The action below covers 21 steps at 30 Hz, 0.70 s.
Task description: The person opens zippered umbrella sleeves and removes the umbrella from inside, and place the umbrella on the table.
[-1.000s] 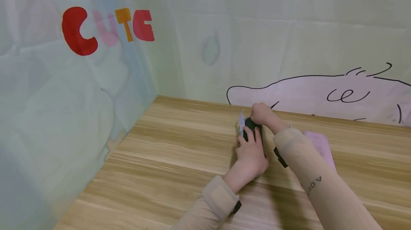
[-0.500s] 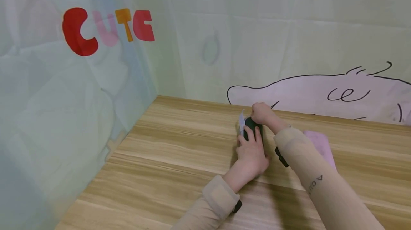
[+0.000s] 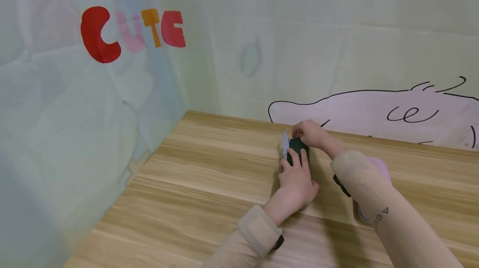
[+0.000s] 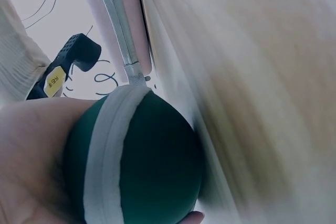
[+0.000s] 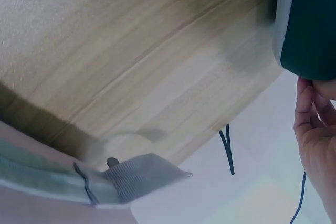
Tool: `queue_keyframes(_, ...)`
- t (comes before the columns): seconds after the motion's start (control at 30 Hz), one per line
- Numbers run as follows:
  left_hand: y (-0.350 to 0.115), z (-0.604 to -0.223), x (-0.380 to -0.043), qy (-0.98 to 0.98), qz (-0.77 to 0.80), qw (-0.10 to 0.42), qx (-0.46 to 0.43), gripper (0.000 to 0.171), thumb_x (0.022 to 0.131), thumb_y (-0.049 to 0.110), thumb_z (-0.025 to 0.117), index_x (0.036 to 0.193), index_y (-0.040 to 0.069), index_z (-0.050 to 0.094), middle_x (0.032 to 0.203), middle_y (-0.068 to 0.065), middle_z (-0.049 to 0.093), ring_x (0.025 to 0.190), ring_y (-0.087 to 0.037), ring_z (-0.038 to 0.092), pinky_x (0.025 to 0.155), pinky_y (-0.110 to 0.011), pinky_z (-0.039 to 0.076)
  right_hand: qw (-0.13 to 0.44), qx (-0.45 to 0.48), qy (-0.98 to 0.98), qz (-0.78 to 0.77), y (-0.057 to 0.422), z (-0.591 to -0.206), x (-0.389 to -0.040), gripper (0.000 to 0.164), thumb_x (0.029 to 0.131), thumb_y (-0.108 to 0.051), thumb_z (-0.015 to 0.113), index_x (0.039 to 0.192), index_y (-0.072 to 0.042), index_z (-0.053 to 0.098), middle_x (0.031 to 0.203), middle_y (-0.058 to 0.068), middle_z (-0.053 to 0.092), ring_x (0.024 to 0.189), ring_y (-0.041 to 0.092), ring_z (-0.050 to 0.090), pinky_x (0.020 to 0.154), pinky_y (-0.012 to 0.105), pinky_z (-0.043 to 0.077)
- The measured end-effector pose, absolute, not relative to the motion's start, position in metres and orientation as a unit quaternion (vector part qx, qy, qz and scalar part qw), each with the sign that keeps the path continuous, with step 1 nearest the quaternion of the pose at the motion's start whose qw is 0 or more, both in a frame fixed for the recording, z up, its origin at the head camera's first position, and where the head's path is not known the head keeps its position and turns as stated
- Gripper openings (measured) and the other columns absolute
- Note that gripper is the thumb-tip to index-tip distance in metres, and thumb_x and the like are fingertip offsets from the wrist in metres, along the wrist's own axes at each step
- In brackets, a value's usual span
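A dark green rounded zip case (image 3: 298, 145) stands on the table near the back wall. My left hand (image 3: 295, 181) grips it from the near side, fingers spread over its top. In the left wrist view a grey zipper band (image 4: 105, 166) runs round the green shell, and a fingertip (image 4: 193, 217) shows at its lower edge. A pale tab (image 3: 285, 144) sticks up at the case's left side. My right hand (image 3: 313, 134) is at the far end; in the right wrist view its thumb and fingers (image 5: 305, 109) pinch at the case's edge. What lies between them is hidden.
A pink zip case (image 3: 381, 169) lies to the right, partly behind the right sleeve (image 3: 396, 218). Its grey zipper ends in a fabric tab (image 5: 144, 177). The wood-grain table (image 3: 209, 168) meets printed cloth walls (image 3: 232, 72) at the back and left.
My right hand has shifted slightly at the far end, its fist loosening into a pinch and its forearm moving right. The left hand still holds the green case. The head view has turned slightly.
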<state>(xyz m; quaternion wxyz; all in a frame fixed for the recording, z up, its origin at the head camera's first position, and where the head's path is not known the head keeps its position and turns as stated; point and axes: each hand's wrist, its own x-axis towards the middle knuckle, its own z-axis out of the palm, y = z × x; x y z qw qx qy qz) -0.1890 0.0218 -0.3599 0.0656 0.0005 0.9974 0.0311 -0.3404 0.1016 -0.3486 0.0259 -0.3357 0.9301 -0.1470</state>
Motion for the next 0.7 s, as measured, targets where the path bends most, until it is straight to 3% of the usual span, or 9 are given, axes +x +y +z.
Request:
queue_keyframes(0.23, 0.0222, -0.3601, -0.1887, 0.997, 0.036, 0.065, -0.001, 0.081, 0.092, 0.053, 0.05, 0.156, 0.024, 0.01, 0.16, -0.012, 0.011, 0.13, -0.031, 0.037, 0.07, -0.029, 0.053, 0.031, -0.383, 0.921, -0.071, 0.098, -0.3416, -0.3402, 0.022, 0.089, 0.005, 0.053, 0.095, 0.002, 0.074, 0.095, 0.016, 0.072, 0.09, 0.03, 0.066, 0.082, 0.042, 0.053)
queue_keyframes(0.7, 0.0216, -0.3575, -0.1901, 0.997, 0.043, 0.07, -0.008, 0.08, 0.093, 0.054, 0.049, 0.156, 0.023, 0.009, 0.16, -0.013, 0.01, 0.129, -0.032, 0.038, 0.067, -0.03, 0.052, 0.044, -0.364, 0.93, -0.04, 0.101, -0.346, -0.3438, 0.017, 0.092, 0.002, 0.053, 0.092, -0.002, 0.07, 0.092, 0.013, 0.069, 0.081, 0.023, 0.062, 0.072, 0.036, 0.052)
